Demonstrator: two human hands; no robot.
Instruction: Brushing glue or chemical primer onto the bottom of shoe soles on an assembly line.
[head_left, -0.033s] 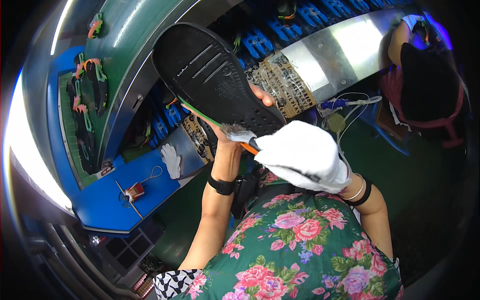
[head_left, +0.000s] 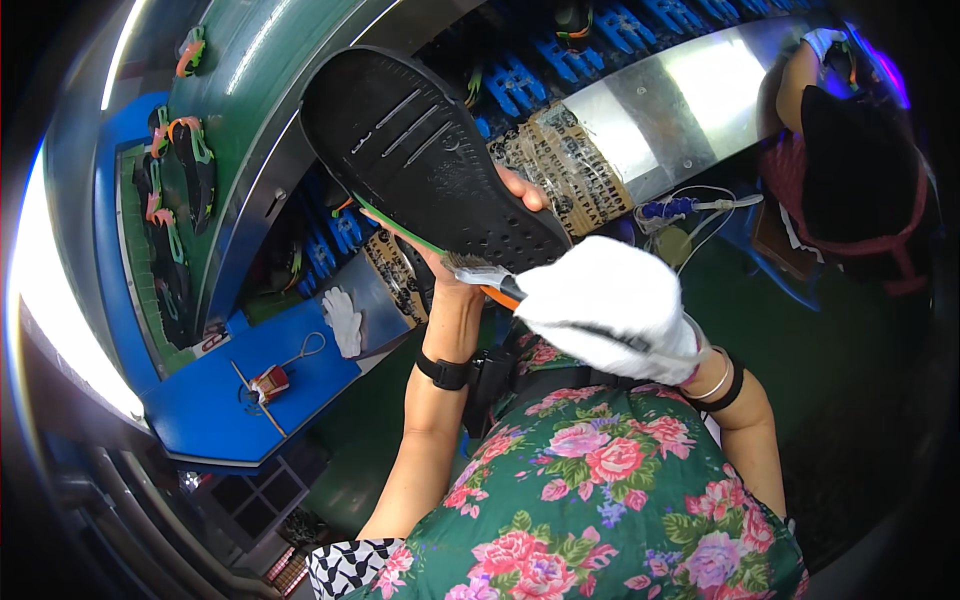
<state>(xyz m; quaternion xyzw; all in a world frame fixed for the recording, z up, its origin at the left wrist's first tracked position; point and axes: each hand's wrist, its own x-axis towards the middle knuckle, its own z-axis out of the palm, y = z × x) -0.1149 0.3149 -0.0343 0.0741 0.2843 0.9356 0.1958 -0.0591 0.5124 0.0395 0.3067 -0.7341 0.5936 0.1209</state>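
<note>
With left hand (head_left: pixel 478 262) fingers clamped under the black shoe sole (head_left: pixel 425 150) and gloved right hand (head_left: pixel 610 305) fingers clamped on the brush (head_left: pixel 482 275), a hard stroke risked tipping the sole loose.

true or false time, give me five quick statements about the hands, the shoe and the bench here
1. The left hand holds a shoe with its black sole facing the camera. True.
2. The right hand is bare. False: it wears a white glove.
3. The right hand grips a small brush with an orange handle, its bristles at the sole's edge. True.
4. A white glove lies on the blue bench. True.
5. The shoe rests flat on the bench. False: it is held up in the air above the lap.
</note>
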